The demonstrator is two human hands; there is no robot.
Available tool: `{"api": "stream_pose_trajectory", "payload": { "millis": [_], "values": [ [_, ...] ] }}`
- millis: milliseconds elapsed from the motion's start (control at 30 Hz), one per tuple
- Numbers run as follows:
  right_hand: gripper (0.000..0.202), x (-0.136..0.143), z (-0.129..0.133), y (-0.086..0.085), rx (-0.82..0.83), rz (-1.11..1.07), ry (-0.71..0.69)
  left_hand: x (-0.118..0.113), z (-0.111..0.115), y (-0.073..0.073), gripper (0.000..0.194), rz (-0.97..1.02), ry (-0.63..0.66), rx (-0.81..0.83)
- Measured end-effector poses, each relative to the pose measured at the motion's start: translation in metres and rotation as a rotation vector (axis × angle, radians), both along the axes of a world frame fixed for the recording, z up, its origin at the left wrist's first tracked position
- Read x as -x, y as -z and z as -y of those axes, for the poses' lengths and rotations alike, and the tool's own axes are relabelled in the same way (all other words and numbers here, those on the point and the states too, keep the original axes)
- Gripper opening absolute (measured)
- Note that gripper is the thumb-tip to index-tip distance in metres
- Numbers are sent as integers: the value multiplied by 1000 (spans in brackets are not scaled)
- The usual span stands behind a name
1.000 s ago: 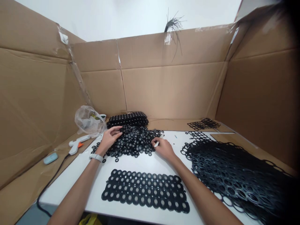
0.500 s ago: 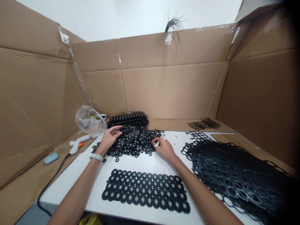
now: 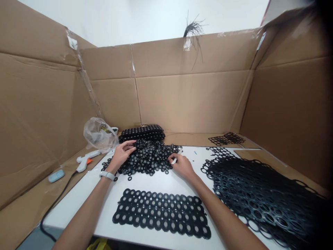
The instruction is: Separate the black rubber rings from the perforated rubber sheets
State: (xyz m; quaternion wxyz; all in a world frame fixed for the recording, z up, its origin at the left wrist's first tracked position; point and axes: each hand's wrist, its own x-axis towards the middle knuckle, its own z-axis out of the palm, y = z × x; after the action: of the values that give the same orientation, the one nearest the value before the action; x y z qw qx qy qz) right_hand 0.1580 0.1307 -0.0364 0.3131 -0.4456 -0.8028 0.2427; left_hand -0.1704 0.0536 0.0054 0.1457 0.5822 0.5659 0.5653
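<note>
A heap of small black rings (image 3: pixel 149 158) lies in the middle of the white table. On its left side is my left hand (image 3: pixel 122 155), fingers stretched and thumb apart, touching the rings and gripping none that I can see. At the heap's right edge, my right hand (image 3: pixel 181 165) is closed around a white pen-like stick (image 3: pixel 174 160); its fingertips are among the rings, and whether they also pinch a ring is hidden. Nearer to me, between my forearms, lies a flat panel of joined black discs with pale centres (image 3: pixel 161 211), set in several rows.
Stacked black ring mesh (image 3: pixel 255 191) covers the right side, with smaller mesh pieces (image 3: pixel 226 139) behind. Folded dotted black panels (image 3: pixel 142 132) sit behind the heap. At left are a plastic bag (image 3: pixel 100 133), a corded glue gun (image 3: pixel 84 162) and a light blue case (image 3: pixel 56 176). Cardboard walls (image 3: pixel 192 100) surround the table.
Almost nothing differs. Both hands stay in the same places, and the view has shifted very slightly.
</note>
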Motion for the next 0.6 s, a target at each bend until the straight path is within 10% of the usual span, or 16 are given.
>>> {"api": "stream_pose_trajectory", "payload": {
  "millis": [600],
  "values": [
    [26, 1, 1, -2, -3, 6, 4, 2, -5, 5, 58, 269, 18, -29]
  ]
}}
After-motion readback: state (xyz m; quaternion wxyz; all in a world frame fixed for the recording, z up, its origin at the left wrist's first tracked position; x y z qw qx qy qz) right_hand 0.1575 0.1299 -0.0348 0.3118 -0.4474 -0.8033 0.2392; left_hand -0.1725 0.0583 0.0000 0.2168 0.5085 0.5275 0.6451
